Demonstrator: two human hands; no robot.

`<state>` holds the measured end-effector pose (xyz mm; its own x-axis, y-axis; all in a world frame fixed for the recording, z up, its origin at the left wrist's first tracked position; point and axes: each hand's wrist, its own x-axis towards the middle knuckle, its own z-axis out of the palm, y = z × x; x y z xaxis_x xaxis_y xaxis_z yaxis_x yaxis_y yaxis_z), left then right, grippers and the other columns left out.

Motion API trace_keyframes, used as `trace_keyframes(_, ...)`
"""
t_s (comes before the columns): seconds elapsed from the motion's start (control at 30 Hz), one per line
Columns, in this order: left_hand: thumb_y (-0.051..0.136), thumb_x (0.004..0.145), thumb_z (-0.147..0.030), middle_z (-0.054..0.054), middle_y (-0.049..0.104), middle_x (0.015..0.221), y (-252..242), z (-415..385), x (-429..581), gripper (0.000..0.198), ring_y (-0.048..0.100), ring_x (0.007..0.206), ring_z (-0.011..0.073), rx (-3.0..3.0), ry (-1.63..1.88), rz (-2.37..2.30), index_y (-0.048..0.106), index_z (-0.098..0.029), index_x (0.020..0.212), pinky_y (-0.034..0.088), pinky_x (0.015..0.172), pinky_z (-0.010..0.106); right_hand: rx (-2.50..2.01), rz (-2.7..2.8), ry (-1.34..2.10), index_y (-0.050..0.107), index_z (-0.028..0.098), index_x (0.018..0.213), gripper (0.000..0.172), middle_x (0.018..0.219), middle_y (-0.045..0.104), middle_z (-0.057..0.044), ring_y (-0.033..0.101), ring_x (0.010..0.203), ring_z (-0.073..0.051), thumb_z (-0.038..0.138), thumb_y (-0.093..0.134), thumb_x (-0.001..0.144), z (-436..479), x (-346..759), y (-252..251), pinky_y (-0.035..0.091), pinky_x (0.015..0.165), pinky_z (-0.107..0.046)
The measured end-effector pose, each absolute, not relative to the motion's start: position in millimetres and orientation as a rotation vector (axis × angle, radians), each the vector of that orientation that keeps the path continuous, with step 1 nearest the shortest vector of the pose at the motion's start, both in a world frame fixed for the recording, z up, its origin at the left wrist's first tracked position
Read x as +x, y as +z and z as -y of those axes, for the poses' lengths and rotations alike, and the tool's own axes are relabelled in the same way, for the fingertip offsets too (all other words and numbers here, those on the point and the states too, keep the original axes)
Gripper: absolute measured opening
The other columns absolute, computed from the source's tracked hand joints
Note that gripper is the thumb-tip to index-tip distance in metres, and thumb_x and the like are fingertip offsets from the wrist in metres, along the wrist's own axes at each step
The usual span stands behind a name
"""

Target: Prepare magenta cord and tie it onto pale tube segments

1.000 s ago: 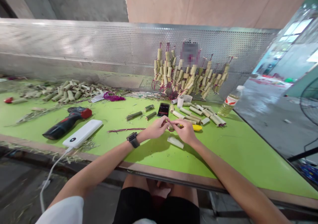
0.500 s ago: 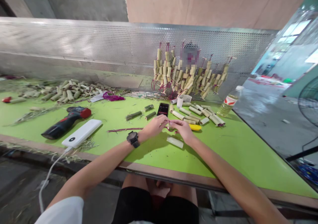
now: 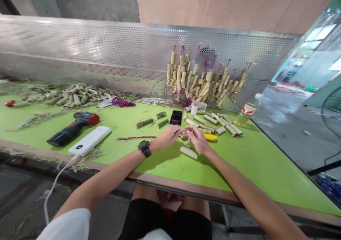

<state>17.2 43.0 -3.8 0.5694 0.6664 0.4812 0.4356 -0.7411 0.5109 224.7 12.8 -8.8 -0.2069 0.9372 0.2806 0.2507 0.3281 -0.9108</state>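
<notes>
My left hand (image 3: 168,137), with a dark watch on its wrist, is closed in a pinch at the table's middle. Facing it, my right hand (image 3: 197,139) has its fingers bent and its fingertips pinched close to the left ones. A thin purple cord (image 3: 184,131) runs between the fingertips, partly hidden by them. More purple cord (image 3: 134,138) lies on the table left of my left hand. Just below the hands rests a pale bamboo tube (image 3: 189,152), and a yellow tool handle (image 3: 210,137) sits beside my right hand.
Behind the hands lie a phone (image 3: 176,118) and cut bamboo pieces (image 3: 209,119). Strung bamboo pieces (image 3: 183,77) hang on the perforated metal panel (image 3: 112,52). A bottle (image 3: 246,110) stands at right. A drill (image 3: 73,129) and white power bank (image 3: 90,140) lie at left.
The fingertips of my two hands have come slightly apart; they were touching before. The whole view has shifted a little.
</notes>
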Motion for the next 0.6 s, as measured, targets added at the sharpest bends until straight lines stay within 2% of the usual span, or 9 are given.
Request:
trace_keyframes(0.13, 0.036, 0.109, -0.034, 0.003, 0.064, 0.074, 0.7, -38.6, 17.3, 0.042, 0.053, 0.064, 0.0146, 2.390, 0.911, -0.949, 0.061, -0.017, 0.079, 0.037, 0.064, 0.028, -1.076, 1.717, 0.913, 0.061, 0.024, 0.104, 0.035, 0.093, 0.069, -0.004, 0.058, 0.059, -0.013, 0.058, 0.058, 0.097, -11.6, 224.1, -7.2, 0.047, 0.051, -0.028)
trace_keyframes(0.27, 0.035, 0.108, -0.028, 0.003, 0.067, 0.074, 2.9, -36.8, 18.2, 0.040, 0.055, 0.064, 0.0143, 2.340, 0.854, -0.921, 0.061, -0.017, 0.078, 0.040, 0.064, 0.028, -1.065, 1.768, 0.918, 0.061, 0.025, 0.105, 0.035, 0.093, 0.071, -0.006, 0.058, 0.061, -0.015, 0.059, 0.057, 0.098, -9.4, 222.0, -3.9, 0.048, 0.051, -0.029)
trace_keyframes(0.37, 0.035, 0.109, -0.032, 0.003, 0.069, 0.075, 1.2, -37.3, 19.6, 0.043, 0.058, 0.066, 0.0145, 2.303, 0.842, -0.894, 0.062, -0.017, 0.080, 0.043, 0.066, 0.028, -1.025, 1.850, 0.896, 0.062, 0.025, 0.100, 0.037, 0.092, 0.071, -0.007, 0.059, 0.064, -0.016, 0.061, 0.054, 0.100, -8.4, 220.1, -2.9, 0.050, 0.054, -0.032)
trace_keyframes(0.47, 0.034, 0.110, -0.034, 0.004, 0.070, 0.078, -1.7, -38.5, 21.1, 0.044, 0.060, 0.069, 0.0150, 2.297, 0.843, -0.862, 0.062, -0.018, 0.080, 0.045, 0.070, 0.028, -0.987, 1.909, 0.844, 0.062, 0.025, 0.090, 0.043, 0.083, 0.068, -0.005, 0.058, 0.064, -0.017, 0.065, 0.050, 0.101, -8.6, 219.2, -4.2, 0.050, 0.058, -0.034)
trace_keyframes(0.6, 0.033, 0.110, -0.035, 0.005, 0.072, 0.085, -1.5, -36.8, 21.8, 0.042, 0.063, 0.075, 0.0168, 2.321, 0.855, -0.873, 0.064, -0.017, 0.087, 0.048, 0.073, 0.029, -1.037, 1.843, 0.860, 0.058, 0.025, 0.084, 0.048, 0.066, 0.057, 0.001, 0.050, 0.056, -0.015, 0.070, 0.050, 0.100, -8.9, 219.1, -7.9, 0.041, 0.054, -0.031)
